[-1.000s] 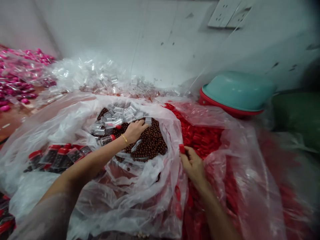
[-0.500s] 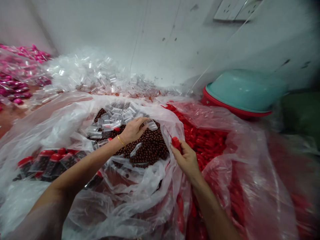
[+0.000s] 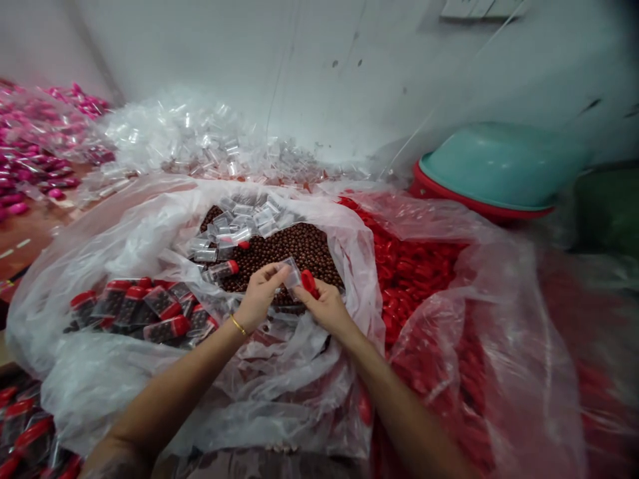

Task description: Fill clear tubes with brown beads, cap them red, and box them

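My left hand (image 3: 263, 293), with a gold bracelet at the wrist, grips a small clear container (image 3: 290, 271) between thumb and fingers. Close beside it, my right hand (image 3: 327, 306) pinches a red cap (image 3: 309, 283). Both hands are over the near edge of a heap of dark brown beads (image 3: 299, 243) in a translucent plastic sheet. Clear containers (image 3: 244, 219) lie on the far left part of the beads. Capped containers (image 3: 132, 306) with dark contents and red lids lie to the left.
Red caps (image 3: 414, 273) fill a plastic bag at right. Behind it a teal basin (image 3: 499, 166) rests on a red one. Clear containers (image 3: 190, 140) are heaped along the wall, pink items (image 3: 30, 159) at far left. More filled containers (image 3: 30, 426) lie at bottom left.
My hands have come together: the left with the clear container moved down, the right with the red cap moved left toward it. The view has shifted, showing more filled containers at bottom left.
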Motion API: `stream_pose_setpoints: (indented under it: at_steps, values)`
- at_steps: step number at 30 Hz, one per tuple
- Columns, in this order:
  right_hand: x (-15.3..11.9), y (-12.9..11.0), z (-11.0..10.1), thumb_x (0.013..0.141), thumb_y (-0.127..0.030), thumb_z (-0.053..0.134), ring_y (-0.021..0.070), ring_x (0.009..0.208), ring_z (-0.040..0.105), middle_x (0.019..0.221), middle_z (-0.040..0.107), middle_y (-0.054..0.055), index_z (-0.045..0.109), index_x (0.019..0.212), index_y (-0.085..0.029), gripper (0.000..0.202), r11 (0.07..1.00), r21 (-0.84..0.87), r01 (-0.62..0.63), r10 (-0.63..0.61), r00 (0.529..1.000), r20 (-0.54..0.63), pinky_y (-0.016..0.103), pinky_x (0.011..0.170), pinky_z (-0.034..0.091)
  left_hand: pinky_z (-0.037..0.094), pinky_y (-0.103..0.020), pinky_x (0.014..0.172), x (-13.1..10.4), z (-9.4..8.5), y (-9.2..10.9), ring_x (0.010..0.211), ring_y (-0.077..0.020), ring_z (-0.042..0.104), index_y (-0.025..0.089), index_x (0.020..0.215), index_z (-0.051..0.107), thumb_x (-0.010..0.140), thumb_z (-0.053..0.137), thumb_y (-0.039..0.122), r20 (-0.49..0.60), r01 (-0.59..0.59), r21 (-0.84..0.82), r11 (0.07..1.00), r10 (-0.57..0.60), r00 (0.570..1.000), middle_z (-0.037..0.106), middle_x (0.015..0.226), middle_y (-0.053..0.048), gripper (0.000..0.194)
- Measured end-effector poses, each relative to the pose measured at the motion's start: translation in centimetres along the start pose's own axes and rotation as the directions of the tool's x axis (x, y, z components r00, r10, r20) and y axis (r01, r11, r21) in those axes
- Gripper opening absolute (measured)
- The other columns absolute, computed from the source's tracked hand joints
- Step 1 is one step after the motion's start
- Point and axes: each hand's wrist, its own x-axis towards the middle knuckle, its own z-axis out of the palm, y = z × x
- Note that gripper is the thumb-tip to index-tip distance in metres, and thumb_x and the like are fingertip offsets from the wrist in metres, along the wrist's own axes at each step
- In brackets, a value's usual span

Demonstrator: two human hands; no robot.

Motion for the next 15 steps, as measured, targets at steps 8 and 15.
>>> stream_pose_setpoints:
  at_steps: [8,15]
  values:
    - [-0.9,-1.0,1.0,0.081,-0.049,0.047,0.0121,0.054,0.044,0.056,0.050,-0.001,0.052,0.066,-0.018,0.035,0.952,-0.306,0.007,-0.018,0.999,-0.034,0.023,0.052,0.031,0.041,-0.017,0.059,-0.7,0.6,0.1,0.061,-0.0058,0.053,0.012,0.070,0.062,0.048,0.082,0.034,-0.179,0.079,-0.351,0.933,-0.149,0.972,0.062,0.068,0.003,0.037]
    - [-0.8,-1.5,1.5,0.084,-0.049,0.040,0.0141,0.056,0.050,0.060,0.057,0.003,0.056,0.071,-0.017,0.038,0.941,-0.337,0.017,-0.028,0.999,-0.025,0.024,0.055,0.034,0.042,-0.017,0.053,-0.1,1.3,0.6,0.054,-0.0067,0.056,0.011,0.067,0.062,0.059,0.075,0.015,-0.207,0.153,-0.415,0.897,-0.257,0.944,0.064,0.063,0.001,0.016]
